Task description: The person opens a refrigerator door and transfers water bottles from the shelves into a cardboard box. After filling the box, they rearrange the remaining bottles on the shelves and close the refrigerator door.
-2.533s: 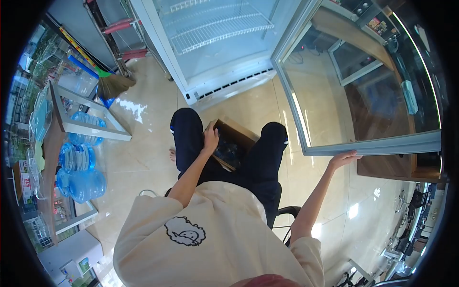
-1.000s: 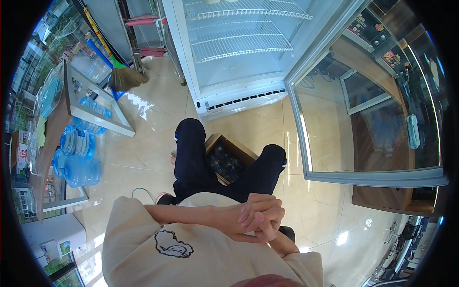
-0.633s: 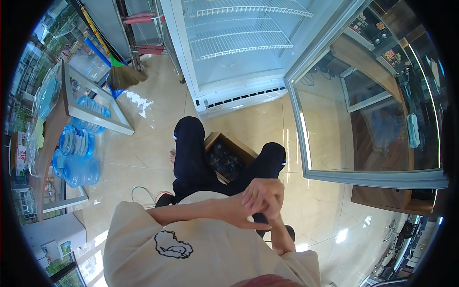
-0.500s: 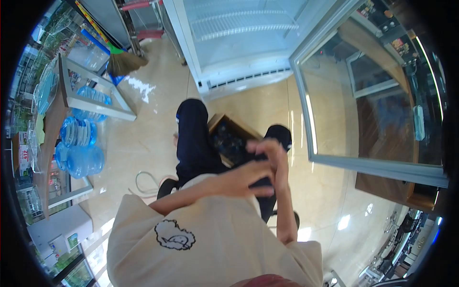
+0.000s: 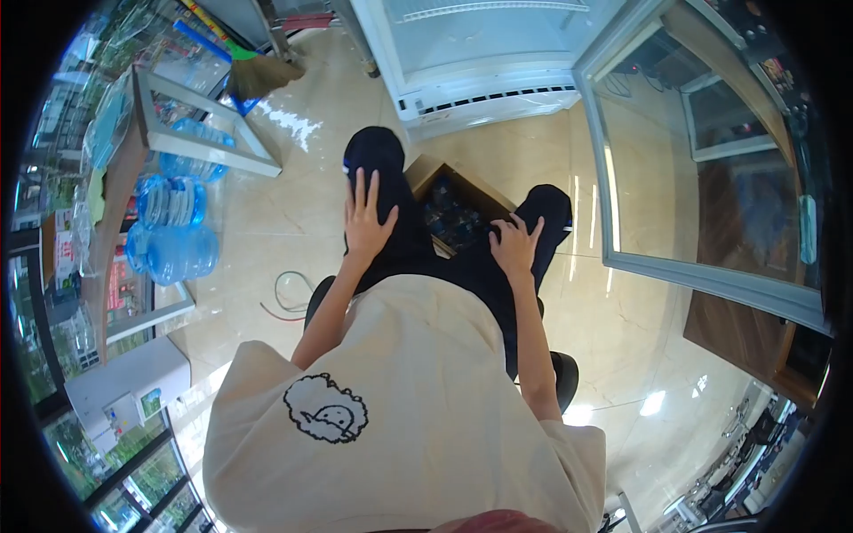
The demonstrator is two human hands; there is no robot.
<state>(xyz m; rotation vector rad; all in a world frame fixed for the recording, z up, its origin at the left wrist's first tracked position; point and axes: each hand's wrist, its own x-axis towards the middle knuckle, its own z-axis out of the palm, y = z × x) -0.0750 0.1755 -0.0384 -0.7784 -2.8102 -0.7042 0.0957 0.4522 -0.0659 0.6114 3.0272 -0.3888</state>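
My left hand [image 5: 366,222] rests on the dark trousers [image 5: 374,153] over the thigh at image left, its fingers spread and nothing in them. On the other thigh lies my right hand [image 5: 514,246], also with fingers apart and empty. Between the knees, on the floor, stands an open cardboard box [image 5: 498,197] holding dark items too small to make out.
A white fridge [image 5: 489,115] with its glass door [image 5: 711,282] swung open stands ahead. Blue water bottles [image 5: 182,253] sit under a table [image 5: 124,204] at the left. A broom [image 5: 258,75] and a thin hose [image 5: 280,298] are nearby.
My hands, which were close together over the lap, have come apart and now lie on separate thighs. The view has shifted, so the fridge appears higher in the picture.
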